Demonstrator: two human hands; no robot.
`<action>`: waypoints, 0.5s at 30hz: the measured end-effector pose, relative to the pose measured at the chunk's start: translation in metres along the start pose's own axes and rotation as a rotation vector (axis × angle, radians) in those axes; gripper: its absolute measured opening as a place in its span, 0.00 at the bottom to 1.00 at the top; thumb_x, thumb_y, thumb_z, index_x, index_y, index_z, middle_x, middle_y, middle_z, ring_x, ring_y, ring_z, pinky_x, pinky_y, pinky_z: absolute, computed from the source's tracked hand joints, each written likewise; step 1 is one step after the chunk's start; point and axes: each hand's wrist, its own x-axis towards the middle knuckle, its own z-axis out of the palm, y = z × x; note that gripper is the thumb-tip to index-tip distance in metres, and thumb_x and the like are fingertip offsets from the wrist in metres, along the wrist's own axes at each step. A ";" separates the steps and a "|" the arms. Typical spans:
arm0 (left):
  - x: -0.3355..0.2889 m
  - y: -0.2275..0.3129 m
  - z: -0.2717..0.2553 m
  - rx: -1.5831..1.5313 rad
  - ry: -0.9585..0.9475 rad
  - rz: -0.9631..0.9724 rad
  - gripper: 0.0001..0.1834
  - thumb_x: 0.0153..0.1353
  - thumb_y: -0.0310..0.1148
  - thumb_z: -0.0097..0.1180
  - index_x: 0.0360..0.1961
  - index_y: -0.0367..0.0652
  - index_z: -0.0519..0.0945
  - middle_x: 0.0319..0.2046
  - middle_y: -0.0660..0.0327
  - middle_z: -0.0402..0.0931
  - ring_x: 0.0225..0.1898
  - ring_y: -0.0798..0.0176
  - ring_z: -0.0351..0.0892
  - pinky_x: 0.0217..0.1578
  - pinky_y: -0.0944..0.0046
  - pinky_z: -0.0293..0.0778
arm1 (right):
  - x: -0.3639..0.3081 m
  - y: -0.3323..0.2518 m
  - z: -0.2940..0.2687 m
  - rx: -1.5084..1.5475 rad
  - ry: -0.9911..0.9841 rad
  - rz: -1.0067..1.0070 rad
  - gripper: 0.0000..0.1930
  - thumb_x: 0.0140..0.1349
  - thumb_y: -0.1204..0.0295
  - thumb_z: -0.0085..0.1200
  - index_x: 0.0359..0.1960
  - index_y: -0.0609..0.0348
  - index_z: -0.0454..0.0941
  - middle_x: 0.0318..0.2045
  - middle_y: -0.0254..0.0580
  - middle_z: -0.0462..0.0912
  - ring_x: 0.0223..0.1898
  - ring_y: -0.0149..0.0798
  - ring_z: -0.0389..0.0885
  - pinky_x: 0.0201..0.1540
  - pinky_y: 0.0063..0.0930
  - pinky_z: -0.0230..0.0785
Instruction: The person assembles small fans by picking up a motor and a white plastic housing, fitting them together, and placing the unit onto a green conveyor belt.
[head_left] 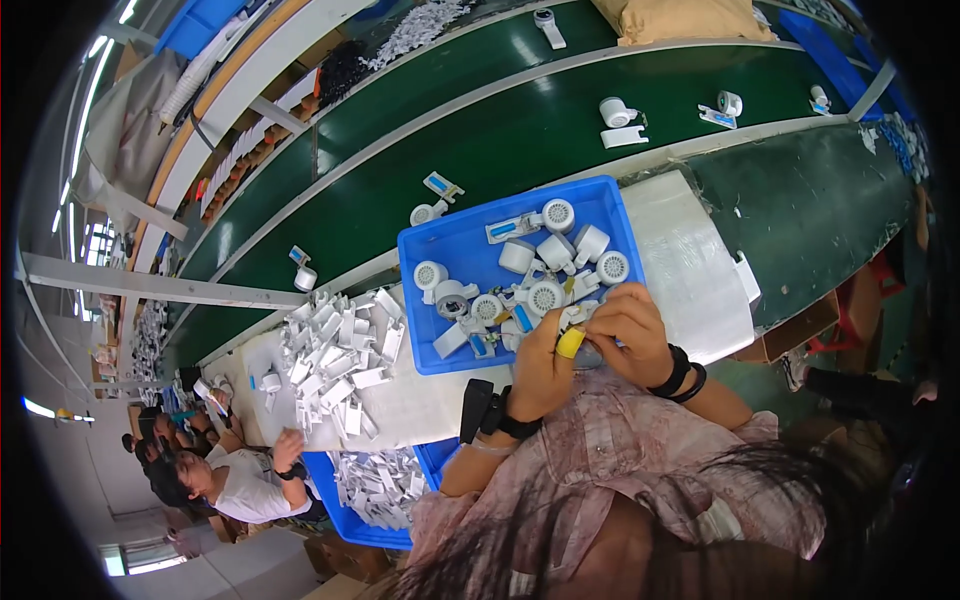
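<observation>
Over the near edge of a blue bin (412, 290), my left hand (543, 372) and my right hand (632, 338) meet, fingers bent and closed. A small yellow piece (570, 342) shows at the left fingertips; I cannot tell whether it covers a finger or is held. Just below the fingers a greyish rounded part (587, 357) shows, partly hidden by both hands. What the right fingers pinch is hidden. Inside the bin lie several white round fan units (545, 297) with grilled faces, some joined by wires to flat white pieces with blue parts (513, 228).
Left of the bin is a heap of white plastic casings (345, 350); a second blue bin (375, 535) below holds more. Beyond runs a green conveyor (480, 150) carrying spaced fan units (617, 112). A white-shirted person (255, 485) works at the left. Cardboard (800, 328) stands at right.
</observation>
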 end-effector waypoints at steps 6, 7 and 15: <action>0.009 0.005 -0.008 -0.270 -0.120 -0.154 0.15 0.64 0.32 0.51 0.49 0.38 0.70 0.33 0.53 0.78 0.30 0.57 0.79 0.30 0.61 0.72 | -0.009 0.012 0.007 0.585 0.165 0.485 0.15 0.57 0.77 0.57 0.47 0.59 0.74 0.42 0.38 0.77 0.45 0.37 0.74 0.50 0.30 0.66; 0.008 0.004 -0.006 -0.363 -0.117 -0.132 0.15 0.64 0.33 0.53 0.49 0.39 0.70 0.34 0.55 0.78 0.31 0.63 0.79 0.31 0.63 0.72 | -0.011 0.019 0.009 0.582 0.173 0.485 0.15 0.57 0.77 0.57 0.47 0.59 0.74 0.42 0.38 0.77 0.45 0.37 0.74 0.50 0.30 0.66; 0.015 -0.003 0.001 -0.224 -0.016 -0.013 0.15 0.62 0.26 0.56 0.48 0.37 0.68 0.38 0.59 0.77 0.35 0.69 0.79 0.36 0.71 0.74 | -0.014 0.043 0.013 0.570 -0.124 0.772 0.08 0.59 0.74 0.55 0.38 0.63 0.77 0.32 0.38 0.79 0.35 0.31 0.78 0.36 0.24 0.68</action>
